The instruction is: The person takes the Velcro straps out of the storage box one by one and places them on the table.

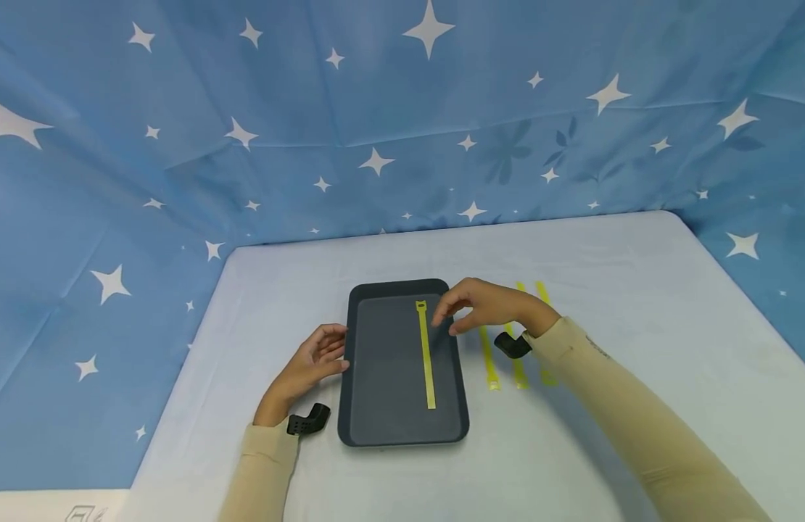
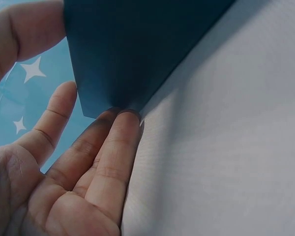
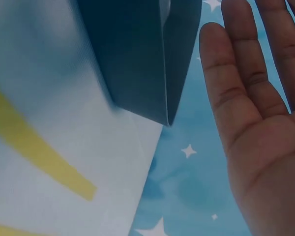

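Note:
A dark grey rectangular tray lies on the white-covered table. Inside it, right of its middle, is one yellow cable strap with a slotted head at the far end. My left hand is at the tray's left side; in the left wrist view its fingertips touch the outer wall and the thumb is by the rim. Over the tray's right rim hovers my right hand, fingers loosely bent, holding nothing. The right wrist view shows that palm apart from the tray wall.
Right of the tray, several more yellow straps lie side by side, partly hidden under the right hand and wrist. A black wrist camera sits below the right wrist. Behind the table hangs a blue curtain with white stars.

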A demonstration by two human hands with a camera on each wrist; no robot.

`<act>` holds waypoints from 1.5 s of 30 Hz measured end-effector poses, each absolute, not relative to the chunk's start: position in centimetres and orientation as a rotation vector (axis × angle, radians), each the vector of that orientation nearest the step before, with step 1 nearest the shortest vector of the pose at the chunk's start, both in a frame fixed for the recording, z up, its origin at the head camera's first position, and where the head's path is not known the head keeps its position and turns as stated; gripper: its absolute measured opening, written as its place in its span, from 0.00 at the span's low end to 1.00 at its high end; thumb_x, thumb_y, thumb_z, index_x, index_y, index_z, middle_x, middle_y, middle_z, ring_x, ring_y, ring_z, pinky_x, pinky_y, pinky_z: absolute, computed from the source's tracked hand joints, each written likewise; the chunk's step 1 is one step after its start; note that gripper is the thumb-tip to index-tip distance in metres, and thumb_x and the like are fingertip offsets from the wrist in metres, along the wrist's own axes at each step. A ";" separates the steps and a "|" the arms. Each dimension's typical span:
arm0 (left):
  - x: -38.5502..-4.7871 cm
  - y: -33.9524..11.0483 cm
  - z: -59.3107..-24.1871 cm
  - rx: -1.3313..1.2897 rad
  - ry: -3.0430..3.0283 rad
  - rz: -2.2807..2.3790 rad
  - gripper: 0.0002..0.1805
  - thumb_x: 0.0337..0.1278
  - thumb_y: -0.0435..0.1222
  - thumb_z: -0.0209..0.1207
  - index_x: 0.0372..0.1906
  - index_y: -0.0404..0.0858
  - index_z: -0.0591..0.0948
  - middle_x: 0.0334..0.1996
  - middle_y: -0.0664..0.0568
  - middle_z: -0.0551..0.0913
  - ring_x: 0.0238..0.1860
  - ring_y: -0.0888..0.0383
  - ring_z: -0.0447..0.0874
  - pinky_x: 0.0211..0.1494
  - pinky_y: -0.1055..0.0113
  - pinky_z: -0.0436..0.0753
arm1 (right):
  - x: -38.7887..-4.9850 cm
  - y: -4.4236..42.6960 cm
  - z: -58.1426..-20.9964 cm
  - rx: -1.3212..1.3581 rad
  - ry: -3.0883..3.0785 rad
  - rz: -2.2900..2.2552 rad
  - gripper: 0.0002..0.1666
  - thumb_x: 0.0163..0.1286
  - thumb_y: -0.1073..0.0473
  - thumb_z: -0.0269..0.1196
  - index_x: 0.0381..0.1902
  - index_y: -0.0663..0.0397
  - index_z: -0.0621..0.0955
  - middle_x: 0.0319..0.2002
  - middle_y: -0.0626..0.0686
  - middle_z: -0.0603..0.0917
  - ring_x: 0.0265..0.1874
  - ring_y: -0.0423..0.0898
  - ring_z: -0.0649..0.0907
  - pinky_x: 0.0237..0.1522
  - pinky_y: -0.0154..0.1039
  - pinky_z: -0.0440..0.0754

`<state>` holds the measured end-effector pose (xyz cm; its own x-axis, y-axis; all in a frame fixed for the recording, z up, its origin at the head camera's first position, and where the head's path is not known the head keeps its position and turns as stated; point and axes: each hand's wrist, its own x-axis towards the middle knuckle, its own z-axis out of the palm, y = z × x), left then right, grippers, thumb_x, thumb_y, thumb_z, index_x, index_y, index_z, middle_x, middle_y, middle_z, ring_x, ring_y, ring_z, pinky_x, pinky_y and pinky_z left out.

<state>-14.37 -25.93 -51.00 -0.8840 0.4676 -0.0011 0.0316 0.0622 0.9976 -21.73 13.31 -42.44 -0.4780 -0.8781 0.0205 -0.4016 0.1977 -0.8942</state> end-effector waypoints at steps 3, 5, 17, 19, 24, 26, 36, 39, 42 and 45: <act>-14.3 -25.9 -51.0 0.498 2.027 1.886 0.37 0.66 0.25 0.64 0.75 0.19 0.62 0.77 0.21 0.62 0.79 0.24 0.58 0.72 0.74 0.76 | -22.0 12.8 -42.7 -1.192 1.947 -1.237 0.12 0.71 0.76 0.69 0.51 0.77 0.85 0.53 0.75 0.85 0.55 0.74 0.84 0.64 0.66 0.83; -14.3 -25.9 -50.9 0.498 2.030 1.886 0.37 0.66 0.25 0.64 0.75 0.19 0.62 0.77 0.21 0.62 0.79 0.24 0.59 0.72 0.74 0.76 | -22.2 12.6 -42.9 -1.188 1.931 -1.239 0.13 0.70 0.76 0.69 0.51 0.78 0.84 0.53 0.76 0.85 0.55 0.74 0.84 0.64 0.66 0.83; -14.4 -25.8 -50.9 0.489 2.013 1.901 0.38 0.66 0.25 0.65 0.76 0.20 0.62 0.77 0.22 0.62 0.79 0.25 0.59 0.73 0.73 0.75 | -23.4 11.1 -43.7 -1.206 1.924 -1.150 0.14 0.68 0.79 0.69 0.52 0.76 0.86 0.53 0.70 0.88 0.55 0.70 0.86 0.59 0.53 0.89; -14.3 -25.7 -50.9 0.485 2.010 1.903 0.38 0.66 0.25 0.65 0.76 0.20 0.62 0.77 0.22 0.63 0.79 0.25 0.60 0.73 0.72 0.76 | -23.6 10.8 -43.7 -1.217 1.924 -1.125 0.14 0.68 0.79 0.69 0.52 0.75 0.87 0.52 0.68 0.88 0.54 0.68 0.87 0.58 0.51 0.89; -14.3 -25.7 -50.9 0.471 2.006 1.900 0.38 0.66 0.25 0.65 0.76 0.20 0.62 0.77 0.22 0.62 0.79 0.25 0.60 0.73 0.72 0.76 | -24.3 9.9 -43.8 -1.235 1.916 -1.059 0.14 0.68 0.80 0.69 0.51 0.73 0.88 0.51 0.65 0.90 0.53 0.66 0.87 0.58 0.47 0.89; -14.3 -25.8 -50.9 0.470 2.007 1.899 0.38 0.66 0.26 0.65 0.76 0.20 0.62 0.77 0.22 0.62 0.79 0.26 0.60 0.73 0.72 0.76 | -24.7 9.5 -43.8 -1.229 1.910 -1.036 0.14 0.67 0.80 0.69 0.50 0.73 0.88 0.50 0.64 0.90 0.53 0.65 0.88 0.58 0.46 0.89; -14.5 -25.9 -51.1 0.482 2.005 1.897 0.36 0.68 0.26 0.65 0.75 0.21 0.63 0.77 0.23 0.63 0.79 0.26 0.61 0.74 0.71 0.76 | -25.9 8.1 -44.5 -1.211 1.936 -0.921 0.13 0.67 0.80 0.70 0.47 0.67 0.90 0.46 0.57 0.92 0.46 0.52 0.89 0.51 0.41 0.90; -14.5 -25.8 -51.0 0.473 2.003 1.896 0.37 0.67 0.25 0.65 0.75 0.21 0.63 0.77 0.23 0.63 0.79 0.26 0.61 0.73 0.71 0.76 | -26.0 7.6 -44.6 -1.187 1.965 -0.871 0.12 0.67 0.80 0.71 0.45 0.65 0.91 0.45 0.54 0.92 0.45 0.48 0.89 0.51 0.41 0.90; -14.5 -25.8 -50.9 0.465 2.004 1.897 0.37 0.66 0.24 0.65 0.75 0.20 0.62 0.77 0.22 0.63 0.79 0.25 0.61 0.73 0.72 0.77 | -26.1 7.2 -44.7 -1.170 2.003 -0.816 0.13 0.66 0.80 0.71 0.43 0.62 0.92 0.44 0.51 0.92 0.44 0.47 0.89 0.51 0.40 0.90; -14.5 -25.8 -51.0 0.467 2.006 1.900 0.37 0.66 0.23 0.64 0.75 0.20 0.62 0.76 0.22 0.63 0.78 0.25 0.62 0.73 0.72 0.77 | -26.1 6.8 -45.0 -1.170 2.043 -0.773 0.15 0.65 0.81 0.71 0.42 0.60 0.92 0.42 0.48 0.92 0.43 0.46 0.88 0.51 0.40 0.89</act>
